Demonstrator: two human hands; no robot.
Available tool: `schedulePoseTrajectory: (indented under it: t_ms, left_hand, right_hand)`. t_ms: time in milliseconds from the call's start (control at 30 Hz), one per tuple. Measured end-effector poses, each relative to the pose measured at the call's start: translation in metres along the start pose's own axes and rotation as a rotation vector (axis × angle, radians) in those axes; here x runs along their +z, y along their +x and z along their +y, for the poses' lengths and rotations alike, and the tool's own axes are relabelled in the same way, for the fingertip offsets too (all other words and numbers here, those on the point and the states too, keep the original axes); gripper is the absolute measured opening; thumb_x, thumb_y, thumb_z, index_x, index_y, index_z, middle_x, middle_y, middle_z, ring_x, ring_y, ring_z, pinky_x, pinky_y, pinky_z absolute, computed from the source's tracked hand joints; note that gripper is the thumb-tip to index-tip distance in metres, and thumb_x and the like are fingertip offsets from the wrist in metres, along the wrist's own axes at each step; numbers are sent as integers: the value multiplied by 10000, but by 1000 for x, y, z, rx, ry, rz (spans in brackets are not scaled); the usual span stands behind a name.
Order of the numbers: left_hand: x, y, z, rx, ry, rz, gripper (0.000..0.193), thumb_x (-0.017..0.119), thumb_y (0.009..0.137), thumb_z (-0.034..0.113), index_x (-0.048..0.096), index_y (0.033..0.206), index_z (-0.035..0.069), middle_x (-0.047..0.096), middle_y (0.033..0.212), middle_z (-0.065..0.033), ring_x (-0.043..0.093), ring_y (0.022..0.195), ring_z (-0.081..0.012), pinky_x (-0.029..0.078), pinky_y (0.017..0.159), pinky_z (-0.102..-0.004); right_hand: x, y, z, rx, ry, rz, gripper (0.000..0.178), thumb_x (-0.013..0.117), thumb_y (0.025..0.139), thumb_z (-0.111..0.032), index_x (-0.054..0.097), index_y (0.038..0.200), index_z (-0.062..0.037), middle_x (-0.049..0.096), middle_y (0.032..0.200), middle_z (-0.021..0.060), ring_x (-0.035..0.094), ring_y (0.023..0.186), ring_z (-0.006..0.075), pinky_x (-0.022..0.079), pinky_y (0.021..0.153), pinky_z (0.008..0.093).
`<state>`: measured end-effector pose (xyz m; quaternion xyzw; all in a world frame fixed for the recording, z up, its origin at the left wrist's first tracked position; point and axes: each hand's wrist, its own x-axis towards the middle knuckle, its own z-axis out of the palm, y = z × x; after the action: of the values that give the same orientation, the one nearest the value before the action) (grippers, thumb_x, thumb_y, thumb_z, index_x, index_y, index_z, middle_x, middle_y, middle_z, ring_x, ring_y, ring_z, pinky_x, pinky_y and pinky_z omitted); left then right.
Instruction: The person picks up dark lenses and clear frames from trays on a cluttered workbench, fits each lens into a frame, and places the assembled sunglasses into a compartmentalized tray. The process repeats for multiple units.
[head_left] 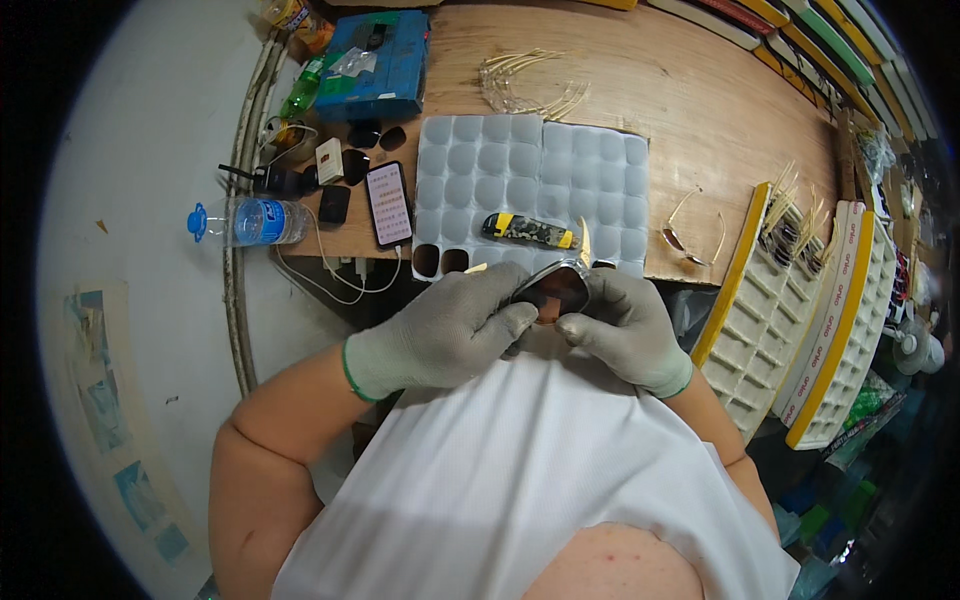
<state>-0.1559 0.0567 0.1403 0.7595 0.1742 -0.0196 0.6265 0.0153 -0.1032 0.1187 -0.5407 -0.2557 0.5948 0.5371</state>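
Both hands wear grey knit gloves with green cuffs. Between them, close to my white shirt, is a pair of sunglasses (566, 287) with a clear-edged rim and a dark lens. My left hand (445, 325) is closed on its left side, thumb forward. My right hand (637, 330) grips the other side, thumb near the lens's lower edge. One pale yellow temple tip sticks up beyond the fingers. Just past the hands, a black-and-yellow utility knife (530, 231) lies on a pale grey moulded tray (480, 160). Two dark lenses (427, 261) sit in the tray's near-left cells.
Left of the tray are a lit phone (390, 205) on a white cable, loose dark lenses (365, 133), a water bottle (262, 221) and a blue box (375, 65). Several frames (530, 85) lie behind. Glasses (690, 235) and yellow-edged compartment trays (765, 320) are at right.
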Motion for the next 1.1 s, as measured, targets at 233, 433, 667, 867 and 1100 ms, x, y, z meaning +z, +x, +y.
schedulePoseTrajectory:
  t_ms: [233,433,667,867,1100]
  left_hand:
    - [0,9,-13,256,212,119,386,546,981,94,485,1328,-63,720,905,-194,736,741,-276,568,694,-370]
    - [-4,-3,-11,434,202,314,394,594,955,65,477,1294,-98,700,789,-161,724,648,-277,563,579,-353]
    - [-28,-26,-46,533,273,318,405,611,940,48,472,1280,-124,680,826,-166,703,627,-290,562,574,-357]
    - [-61,-38,-62,325,104,96,373,548,984,73,486,1327,-60,686,833,-185,722,688,-271,568,614,-350]
    - [-75,-39,-73,75,-167,-156,420,488,1006,87,452,1404,-42,707,939,-195,739,755,-279,581,706,-365]
  right_hand:
    - [-8,21,-17,-17,-116,-64,248,727,921,-23,660,1147,55,699,1003,44,629,914,88,538,826,264]
    - [11,30,-15,-100,26,-42,328,741,930,-141,645,1165,67,705,1017,88,653,909,129,552,818,295]
    - [83,38,23,-205,101,190,401,710,948,-265,640,1177,57,699,981,72,640,785,100,548,679,255]
    - [111,48,32,-121,-9,285,357,666,973,-206,622,1213,55,683,1009,69,624,850,91,529,749,252]
    - [113,49,43,-171,-319,344,277,712,919,-165,661,1093,45,711,926,73,637,816,106,522,774,259]
